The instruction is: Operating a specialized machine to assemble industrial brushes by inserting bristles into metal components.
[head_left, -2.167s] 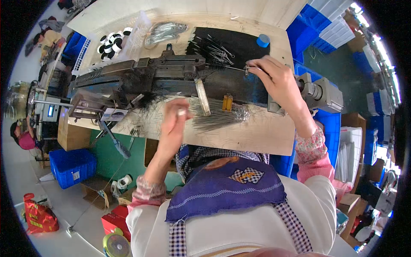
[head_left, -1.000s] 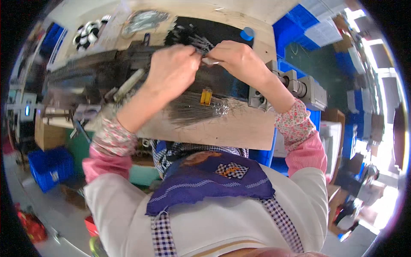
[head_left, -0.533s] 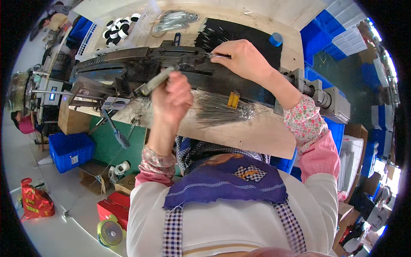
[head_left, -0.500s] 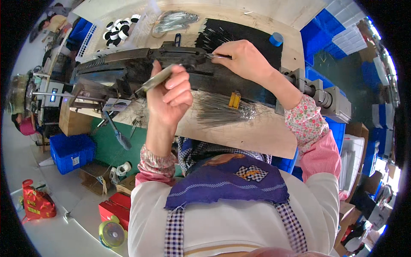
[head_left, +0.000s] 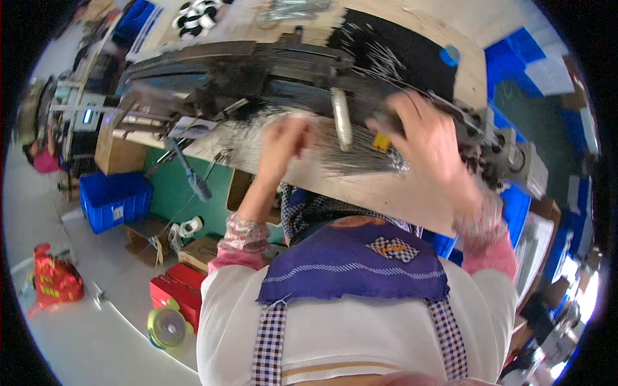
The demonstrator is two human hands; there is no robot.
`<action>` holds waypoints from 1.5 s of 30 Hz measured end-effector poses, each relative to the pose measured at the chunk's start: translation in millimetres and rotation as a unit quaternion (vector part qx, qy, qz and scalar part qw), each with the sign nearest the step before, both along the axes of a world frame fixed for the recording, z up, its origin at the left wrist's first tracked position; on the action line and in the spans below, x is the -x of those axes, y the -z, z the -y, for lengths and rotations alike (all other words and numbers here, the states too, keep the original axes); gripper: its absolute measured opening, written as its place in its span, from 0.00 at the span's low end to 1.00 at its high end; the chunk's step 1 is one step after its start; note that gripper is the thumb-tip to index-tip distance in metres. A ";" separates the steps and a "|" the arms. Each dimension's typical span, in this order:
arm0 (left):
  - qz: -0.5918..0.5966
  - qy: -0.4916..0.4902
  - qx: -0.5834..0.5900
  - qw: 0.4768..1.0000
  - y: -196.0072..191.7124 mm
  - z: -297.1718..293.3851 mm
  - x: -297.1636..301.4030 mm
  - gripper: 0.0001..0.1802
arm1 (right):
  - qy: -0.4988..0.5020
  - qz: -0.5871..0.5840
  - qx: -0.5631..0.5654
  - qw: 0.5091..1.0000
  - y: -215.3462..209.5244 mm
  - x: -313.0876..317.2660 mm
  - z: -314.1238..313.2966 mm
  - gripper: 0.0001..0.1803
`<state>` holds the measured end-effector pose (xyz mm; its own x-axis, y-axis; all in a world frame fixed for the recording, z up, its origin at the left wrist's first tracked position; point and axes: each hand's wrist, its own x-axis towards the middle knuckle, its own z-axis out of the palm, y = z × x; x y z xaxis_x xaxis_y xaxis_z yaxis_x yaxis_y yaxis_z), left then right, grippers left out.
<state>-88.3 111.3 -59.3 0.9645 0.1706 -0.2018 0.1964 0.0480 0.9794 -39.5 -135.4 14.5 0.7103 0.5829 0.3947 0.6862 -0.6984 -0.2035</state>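
My left hand [head_left: 283, 147] is above the bench just in front of the machine, fingers curled in and smeared; anything inside them is hidden. To its right, the pale lever handle [head_left: 342, 120] of the dark bench machine [head_left: 283, 64] points toward me, with neither hand on it. My right hand [head_left: 428, 138] is blurred by motion over the right end of a pile of thin metal wires [head_left: 351, 161]. Its thumb and fingertips are beside a small yellow block [head_left: 381, 142]. Whether they hold anything cannot be made out.
Loose wires lie on a black mat [head_left: 412, 71] behind the machine, near a blue round cap [head_left: 449, 56]. Black-and-white round parts [head_left: 195, 17] are at the back left. A metal cylinder assembly [head_left: 524, 168] is at the machine's right end. Blue crates [head_left: 116, 201] are on the floor.
My left hand has let go of the lever handle and moved right and toward me. The handle has swung right. My right hand has come off the machine toward the wire pile. The view has shifted.
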 end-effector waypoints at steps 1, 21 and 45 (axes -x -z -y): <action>-0.013 -0.085 0.032 0.996 12.3 -24.4 4.2 0.25 | 0.048 -0.040 0.035 0.997 13.7 11.7 10.8 0.20; -0.027 0.315 0.307 0.897 -70.8 125.7 -37.2 0.15 | 0.218 -0.186 0.088 0.954 72.7 -25.9 47.3 0.14; -0.022 0.017 0.312 0.950 -42.6 134.4 -52.5 0.14 | -0.098 -0.161 0.014 0.982 -25.5 -83.3 13.1 0.16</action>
